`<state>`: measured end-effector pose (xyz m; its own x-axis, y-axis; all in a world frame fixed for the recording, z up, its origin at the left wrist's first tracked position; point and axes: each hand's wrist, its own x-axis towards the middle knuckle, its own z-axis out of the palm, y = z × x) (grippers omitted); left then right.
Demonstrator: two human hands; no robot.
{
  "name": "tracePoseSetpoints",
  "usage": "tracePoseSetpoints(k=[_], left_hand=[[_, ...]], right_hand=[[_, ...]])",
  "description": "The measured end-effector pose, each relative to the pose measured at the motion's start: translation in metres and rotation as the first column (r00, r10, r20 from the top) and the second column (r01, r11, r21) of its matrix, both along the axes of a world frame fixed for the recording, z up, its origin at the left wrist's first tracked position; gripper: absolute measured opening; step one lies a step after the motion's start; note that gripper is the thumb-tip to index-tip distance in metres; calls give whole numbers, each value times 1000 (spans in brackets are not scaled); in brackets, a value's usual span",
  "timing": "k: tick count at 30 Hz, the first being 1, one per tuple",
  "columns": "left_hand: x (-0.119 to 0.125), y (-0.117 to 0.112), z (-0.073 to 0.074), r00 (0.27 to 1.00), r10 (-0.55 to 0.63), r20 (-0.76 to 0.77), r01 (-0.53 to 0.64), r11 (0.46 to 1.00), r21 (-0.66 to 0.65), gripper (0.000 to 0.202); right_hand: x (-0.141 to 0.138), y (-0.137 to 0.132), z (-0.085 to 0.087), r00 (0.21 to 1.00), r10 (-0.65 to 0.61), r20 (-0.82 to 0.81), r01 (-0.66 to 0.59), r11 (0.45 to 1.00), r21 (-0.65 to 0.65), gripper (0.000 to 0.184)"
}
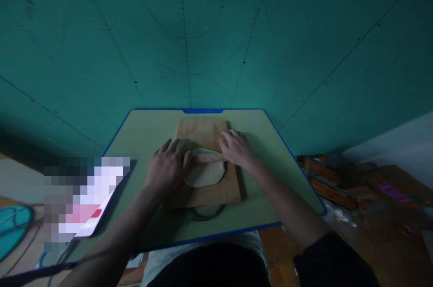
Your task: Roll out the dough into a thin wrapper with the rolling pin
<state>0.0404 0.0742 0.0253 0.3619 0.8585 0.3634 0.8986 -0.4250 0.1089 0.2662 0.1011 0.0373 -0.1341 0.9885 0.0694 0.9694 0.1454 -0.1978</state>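
A flat, pale round of dough [205, 174] lies on a wooden board [216, 190] on a small green table [142, 136] with a blue rim. A thin wooden rolling pin [207, 158] lies across the dough. My left hand [168, 167] rests palm down on the pin's left end, fingers stretched out. My right hand [237, 148] lies flat over the pin's right end, fingers stretched toward the left.
A teal wall [216, 30] stands right behind the table. A blurred-out flat object [86, 196] lies at the table's left front corner. A dark wire loop [204, 214] lies below the board. Orange packets and clutter [324, 178] cover the floor at right.
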Motion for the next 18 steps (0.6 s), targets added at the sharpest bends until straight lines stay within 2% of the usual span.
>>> tracePoseSetpoints(k=[2, 5, 15, 18], left_hand=[[1, -1, -1, 1000, 17, -11, -17, 1000, -13, 48], [-1, -8, -7, 999, 24, -46, -24, 1000, 0, 52], [-20, -70, -28, 997, -74, -30, 76, 994, 77, 62], [-22, -74, -31, 996, -72, -50, 77, 990, 114, 65]], right_hand=[[3, -2, -8, 1000, -17, -10, 18, 1000, 26, 49], [5, -11, -14, 999, 35, -8, -35, 997, 76, 53], [8, -73, -19, 979, 205, 9, -204, 967, 152, 55], [14, -72, -19, 961, 276, 9, -275, 953, 127, 56]])
